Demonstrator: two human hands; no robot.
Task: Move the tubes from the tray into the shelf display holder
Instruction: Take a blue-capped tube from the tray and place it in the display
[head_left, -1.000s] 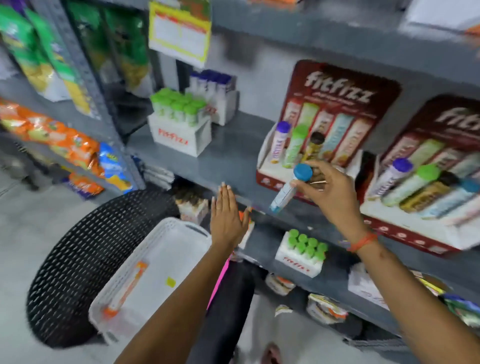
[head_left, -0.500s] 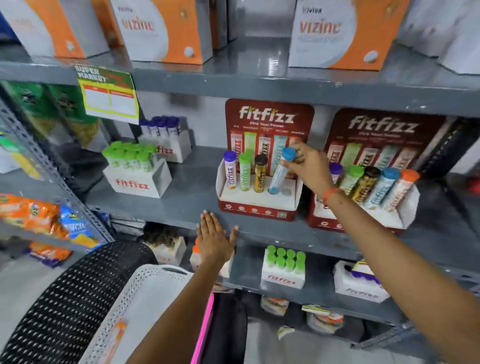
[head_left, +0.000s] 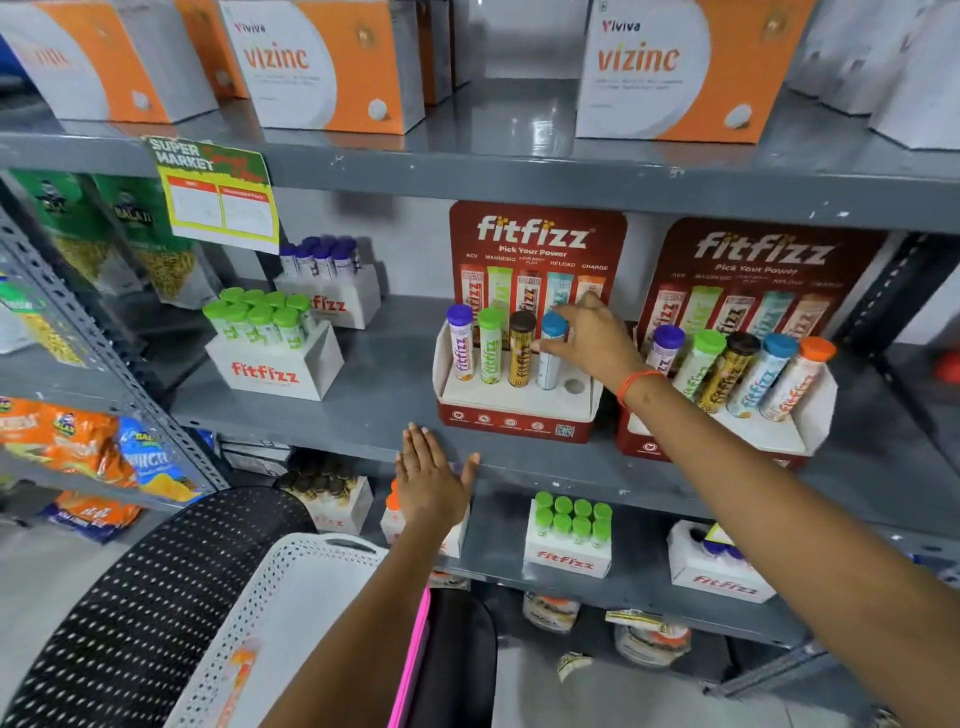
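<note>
A red and white fitfizz display holder (head_left: 514, 410) stands on the middle shelf. In it stand a purple-capped tube (head_left: 460, 343), a green-capped tube (head_left: 491, 345), a brown-capped tube (head_left: 521, 351) and a blue-capped tube (head_left: 550, 353). My right hand (head_left: 595, 338) grips the blue-capped tube near its top as it sits in the fourth hole. The fifth hole (head_left: 574, 386) is empty. My left hand (head_left: 428, 480) is flat and open against the shelf's front edge. The white perforated tray (head_left: 270, 613) lies low at the left with an orange tube (head_left: 236, 675) in it.
A second, full fitfizz holder (head_left: 727, 431) stands to the right. White fitfizz boxes of tubes (head_left: 270, 358) sit left on the shelf and on the shelf below. Orange vizinc boxes (head_left: 332, 67) line the top shelf. A black mesh surface (head_left: 130, 613) lies under the tray.
My right hand has lowered the blue-capped tube into the fourth hole of the holder. The view has moved closer to the shelf; my left hand stays at the shelf edge.
</note>
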